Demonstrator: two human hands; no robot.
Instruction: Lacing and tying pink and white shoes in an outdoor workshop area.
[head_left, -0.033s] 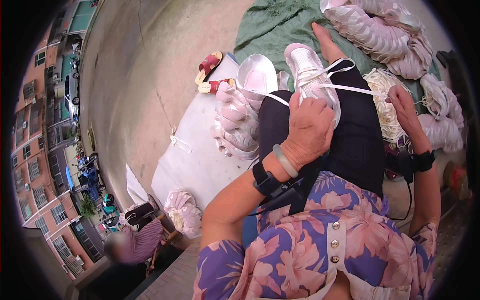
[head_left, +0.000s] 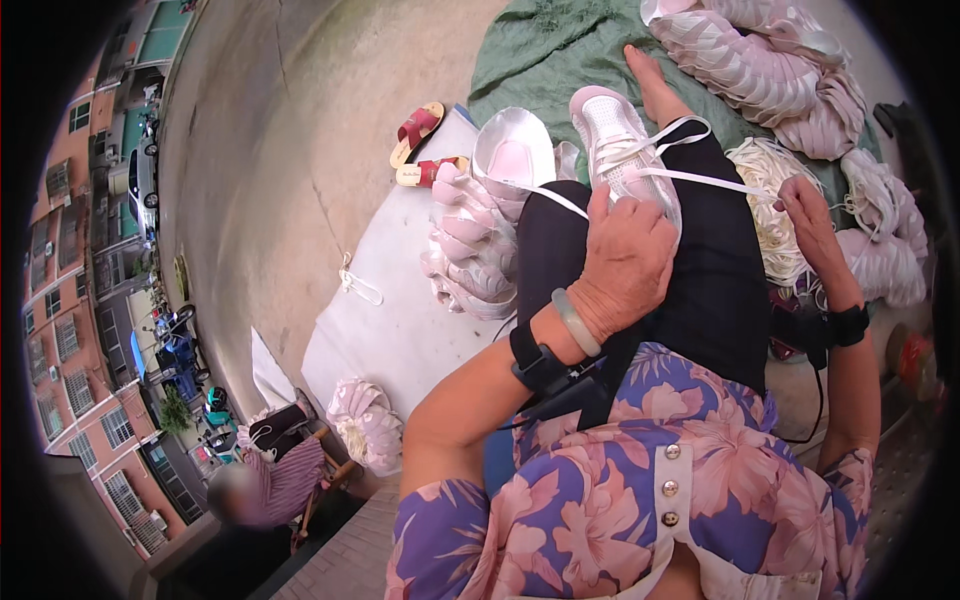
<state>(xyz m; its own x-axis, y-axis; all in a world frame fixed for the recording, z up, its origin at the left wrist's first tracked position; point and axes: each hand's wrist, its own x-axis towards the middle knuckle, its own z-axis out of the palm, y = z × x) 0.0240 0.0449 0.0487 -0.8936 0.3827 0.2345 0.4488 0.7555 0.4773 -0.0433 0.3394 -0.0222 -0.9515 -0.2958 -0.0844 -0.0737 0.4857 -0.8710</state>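
Observation:
A white and pink shoe upper (head_left: 612, 135) lies across my lap, its pink toe pointing away from me. My left hand (head_left: 628, 250) is closed over its near end, fingers curled, covering that part. A white lace (head_left: 690, 178) threads through the eyelets and runs out taut to the right. My right hand (head_left: 812, 222) pinches the far end of that lace between thumb and fingers, out beside a heap of loose laces. Another length of lace sticks out on the left, past my left hand's thumb.
Stacked pink-white uppers (head_left: 470, 245) lie left of my knee. Larger bundles (head_left: 750, 70) rest on the green cloth (head_left: 540, 60). Loose white laces (head_left: 770, 230) heap at right. Red sandals (head_left: 420, 130) stand beyond the white sheet (head_left: 360, 330). A person in striped clothing (head_left: 290, 480) sits at lower left.
My left hand has shifted very slightly to the right over the near end of the shoe upper. My right hand stays nearly in place with the lace stretched.

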